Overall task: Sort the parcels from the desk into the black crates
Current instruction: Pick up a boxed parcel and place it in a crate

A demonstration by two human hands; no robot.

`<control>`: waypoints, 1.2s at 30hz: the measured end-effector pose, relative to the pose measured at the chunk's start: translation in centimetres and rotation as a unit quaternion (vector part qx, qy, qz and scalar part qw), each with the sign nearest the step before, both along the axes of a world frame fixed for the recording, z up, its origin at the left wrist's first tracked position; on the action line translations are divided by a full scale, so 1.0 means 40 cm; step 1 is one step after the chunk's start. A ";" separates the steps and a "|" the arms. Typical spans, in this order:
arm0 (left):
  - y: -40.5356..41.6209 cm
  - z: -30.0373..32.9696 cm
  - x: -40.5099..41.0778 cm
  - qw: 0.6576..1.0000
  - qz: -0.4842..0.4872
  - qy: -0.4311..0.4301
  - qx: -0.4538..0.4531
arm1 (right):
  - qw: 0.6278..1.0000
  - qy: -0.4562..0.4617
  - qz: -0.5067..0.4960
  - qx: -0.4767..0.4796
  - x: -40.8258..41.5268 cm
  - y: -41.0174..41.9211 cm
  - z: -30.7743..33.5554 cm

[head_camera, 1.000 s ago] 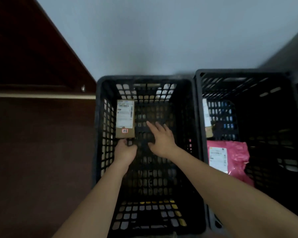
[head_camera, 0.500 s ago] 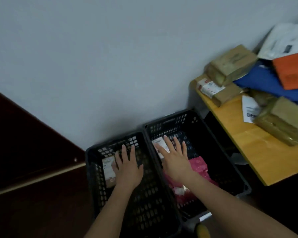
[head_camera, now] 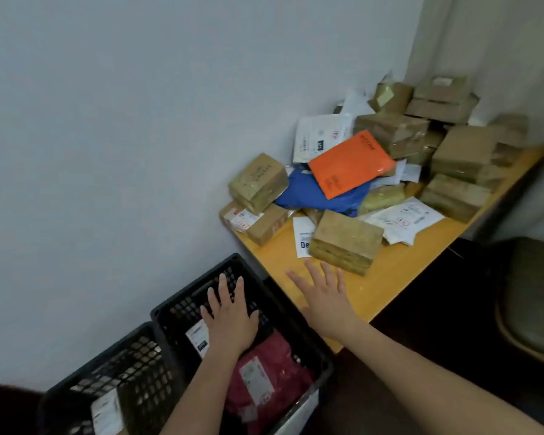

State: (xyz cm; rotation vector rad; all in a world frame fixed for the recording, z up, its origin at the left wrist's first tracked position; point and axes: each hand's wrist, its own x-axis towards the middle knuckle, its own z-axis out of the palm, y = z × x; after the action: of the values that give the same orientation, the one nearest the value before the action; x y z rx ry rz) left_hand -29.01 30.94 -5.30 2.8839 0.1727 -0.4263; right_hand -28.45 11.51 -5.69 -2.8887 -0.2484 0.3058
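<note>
Pale wall behind, two black crates on the floor against it and the desk (head_camera: pixel 390 277) in the corner to their right. At far left, the left crate (head_camera: pixel 85 372) holds a small labelled box (head_camera: pixel 106 414) by its near edge. Beside it, touching, the right crate (head_camera: pixel 296 312) holds a pink mailer (head_camera: pixel 274 368) and a white-labelled parcel (head_camera: pixel 198 337) near its left wall. Our left hand (head_camera: pixel 233 321) hovers over this crate, fingers straight and spread, holding nothing. Our right hand (head_camera: pixel 325 296), likewise flat and empty, reaches over the desk's near-left edge toward the nearest brown box (head_camera: pixel 347 237), just short of it. We judge the step is picking the next parcel: we should take that box by its two long sides, lift it straight up so it does not drag the white envelope (head_camera: pixel 303 233) under it, and bring the left hand across to support it.
</note>
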 end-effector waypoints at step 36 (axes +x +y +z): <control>-0.446 -0.187 0.563 0.963 -0.051 0.131 -0.230 | 0.973 0.198 -0.115 -0.017 0.419 -0.422 -0.139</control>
State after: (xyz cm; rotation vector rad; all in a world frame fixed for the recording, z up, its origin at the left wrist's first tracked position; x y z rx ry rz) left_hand -6.51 13.10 -12.79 2.3787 -0.0328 -0.7563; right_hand -11.69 -5.39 -11.25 -2.7712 0.1600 0.8322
